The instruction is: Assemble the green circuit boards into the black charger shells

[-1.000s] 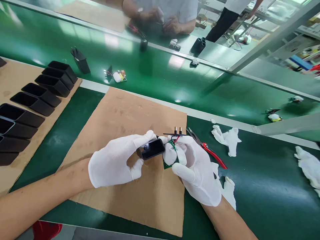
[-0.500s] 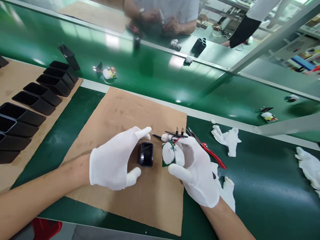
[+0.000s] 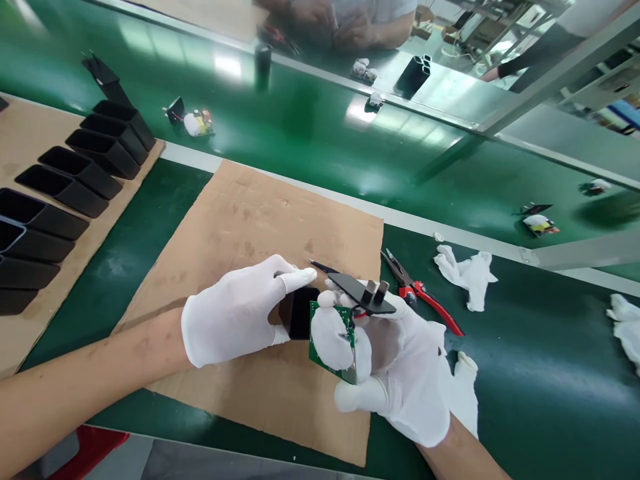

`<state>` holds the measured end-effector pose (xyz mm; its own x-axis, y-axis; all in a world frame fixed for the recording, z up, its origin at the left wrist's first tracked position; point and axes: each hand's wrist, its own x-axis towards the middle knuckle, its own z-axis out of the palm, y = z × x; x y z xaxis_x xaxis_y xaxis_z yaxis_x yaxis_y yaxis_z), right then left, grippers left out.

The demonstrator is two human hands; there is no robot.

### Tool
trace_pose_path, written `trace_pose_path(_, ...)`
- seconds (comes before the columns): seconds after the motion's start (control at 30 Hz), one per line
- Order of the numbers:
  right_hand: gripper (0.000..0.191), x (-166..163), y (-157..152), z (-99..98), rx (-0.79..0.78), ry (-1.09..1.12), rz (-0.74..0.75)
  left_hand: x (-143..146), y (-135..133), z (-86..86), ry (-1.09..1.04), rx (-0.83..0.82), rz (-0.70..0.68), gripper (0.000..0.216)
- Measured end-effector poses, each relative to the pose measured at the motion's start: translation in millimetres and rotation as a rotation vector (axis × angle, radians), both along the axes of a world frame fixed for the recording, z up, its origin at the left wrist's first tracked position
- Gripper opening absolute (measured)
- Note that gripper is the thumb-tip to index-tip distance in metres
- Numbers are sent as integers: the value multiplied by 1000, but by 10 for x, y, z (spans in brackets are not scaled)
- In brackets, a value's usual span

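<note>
Above cardboard [image 3: 250, 220]: housing [image 3: 299, 312] in left hand [image 3: 233, 320]

White-gloved hands [image 3: 240, 313], black casing [image 3: 299, 312], green circuit board [image 3: 316, 333], brown cardboard [image 3: 250, 227], red-handled pliers [image 3: 425, 301]

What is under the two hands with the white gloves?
A brown cardboard sheet lies on the green table beneath the left hand and right hand. The part of the cardboard right below them is covered.

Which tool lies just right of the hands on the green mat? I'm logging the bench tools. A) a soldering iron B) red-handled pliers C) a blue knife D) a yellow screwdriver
B: red-handled pliers lie on the green mat beside the right hand, jaws pointing away from the person.
</note>
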<state>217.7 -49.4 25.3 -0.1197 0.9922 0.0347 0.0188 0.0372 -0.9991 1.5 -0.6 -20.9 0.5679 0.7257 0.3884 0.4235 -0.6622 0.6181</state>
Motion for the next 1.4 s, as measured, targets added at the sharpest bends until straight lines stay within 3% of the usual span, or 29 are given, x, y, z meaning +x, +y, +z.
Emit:
trace_pose_path(0.23,69,-20,25,-84,46,-18,10,-3,-42,38,53,-42,-61,67)
trace_pose_path(0.47,75,-36,-32,-45,-82,72,37,-16,-43,27,37,-53,-48,67)
trace_pose_path(0.77,73,-49,-28,-122,102,-12,8,-13,-35,52,33,-49,-63,60)
trace_pose_path(1.0,78,-49,-2,-125,123,-74,38,-5,-25,57,12,-78,-84,54)
trace_pose_path(1.23,79,-48,4,-152,161,-136,41,-7,-27,83,45,-107,-61,66)
trace_pose_path(1.4,75,-41,-4,-124,138,-161,38,-8,-27,73,32,-100,-51,63)
